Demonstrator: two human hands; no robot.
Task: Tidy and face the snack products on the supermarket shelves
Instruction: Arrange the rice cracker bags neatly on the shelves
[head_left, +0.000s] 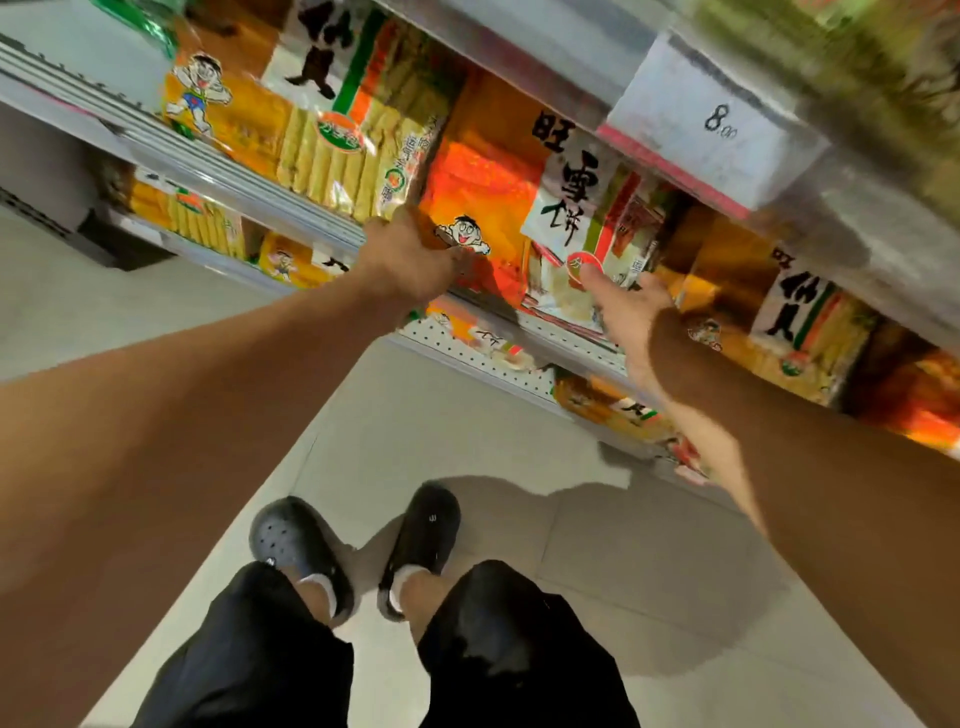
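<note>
The left hand (410, 254) is curled around the left edge of an orange bag (493, 208), fingers tucked behind it between that bag and the yellow bag (358, 145) beside it. The left arm is stretched nearly straight, forward and up to the shelf. The right hand (631, 306) is loosely spread, palm toward the packs, its index finger touching the lower front of the orange bag near the red round mark; it grips nothing. That forearm reaches up from the lower right, across the packs on the lower shelves.

The orange bag stands on the middle shelf (550, 325), tilted in this view, its front facing out, under a price tag (717, 124) on the shelf above. More orange and yellow bags sit to either side and on the shelves below.

The step in hand looks like squaring this one bag: the left hand holds its side while the right steadies the face. Next would probably be drawing it forward to the shelf edge and setting it upright, in line with its neighbours. The bag is soft and slick, so a firm pull could crumple it or drag the yellow bag along.
</note>
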